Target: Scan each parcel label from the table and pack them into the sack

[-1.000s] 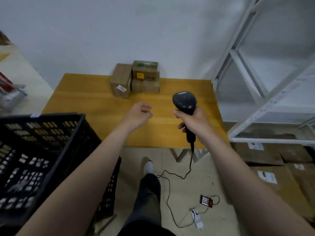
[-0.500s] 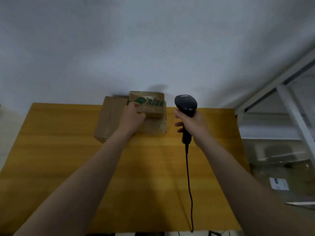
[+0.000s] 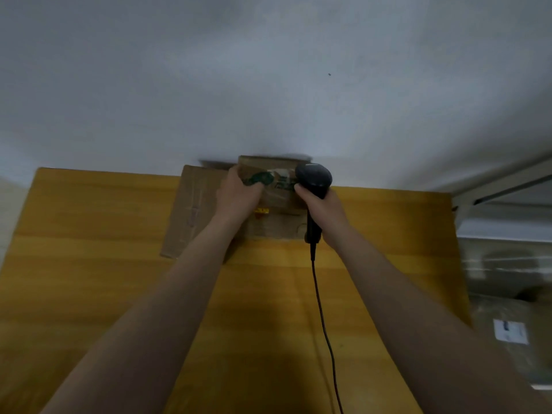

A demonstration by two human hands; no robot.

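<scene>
Three brown cardboard parcels sit at the far edge of the wooden table [image 3: 89, 279], against the wall. My left hand [image 3: 239, 192] grips the left end of the top parcel [image 3: 277, 182], which bears a green print and lies on a lower parcel [image 3: 274, 224]. A flat parcel [image 3: 194, 210] lies to their left. My right hand [image 3: 319, 204] holds a black corded barcode scanner [image 3: 313, 177] upright, its head just right of the top parcel. No sack is in view.
The scanner's cable [image 3: 324, 318] trails back over the table toward me. A white metal shelf frame [image 3: 501, 180] stands to the right of the table. Below it lies a carton with a white label [image 3: 510, 331]. A white wall rises behind the table.
My left hand reached forward from mid-air and took hold of the top parcel. My right hand brought the scanner closer to that parcel. My view tilted up from the floor and crate.
</scene>
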